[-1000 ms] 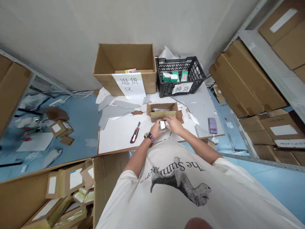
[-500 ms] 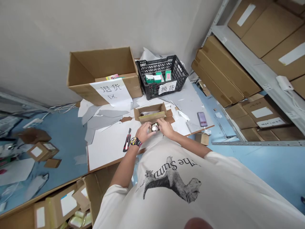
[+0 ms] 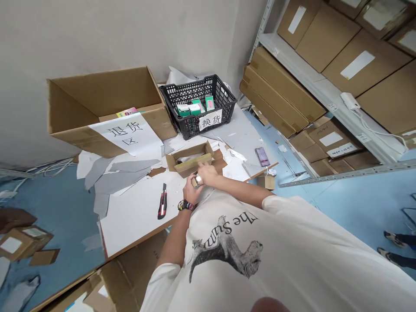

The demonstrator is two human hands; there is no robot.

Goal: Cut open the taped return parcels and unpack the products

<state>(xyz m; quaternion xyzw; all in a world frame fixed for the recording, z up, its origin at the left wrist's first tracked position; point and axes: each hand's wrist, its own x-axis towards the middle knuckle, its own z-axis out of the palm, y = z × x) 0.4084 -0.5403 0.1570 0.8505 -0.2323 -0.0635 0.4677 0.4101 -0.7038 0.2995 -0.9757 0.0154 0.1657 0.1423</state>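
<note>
Close to my body, at the table's near edge, a small shiny silver object [image 3: 198, 178] is between my hands; its kind is unclear. My left hand [image 3: 191, 190], with a patterned watch at the wrist, grips it from the left. My right hand [image 3: 208, 173] has its fingers closed over its right and upper side, hiding part of it. Just beyond them lies an opened small cardboard box [image 3: 189, 165] with something pale inside. A red and black utility knife [image 3: 162, 202] lies on the table to the left of my hands.
Behind stand a large cardboard box [image 3: 69, 141] with a paper sign and a black plastic crate [image 3: 186, 130] holding small green-and-white boxes. Torn paper [image 3: 130, 167] covers the table's left part. A phone [image 3: 261, 157] lies at right, near a shelf [image 3: 312, 78] of cartons.
My view has swung right. The silver object has been tilted, so its round shiny face no longer shows as before. My right hand has moved over it, and both hands stay closed around it.
</note>
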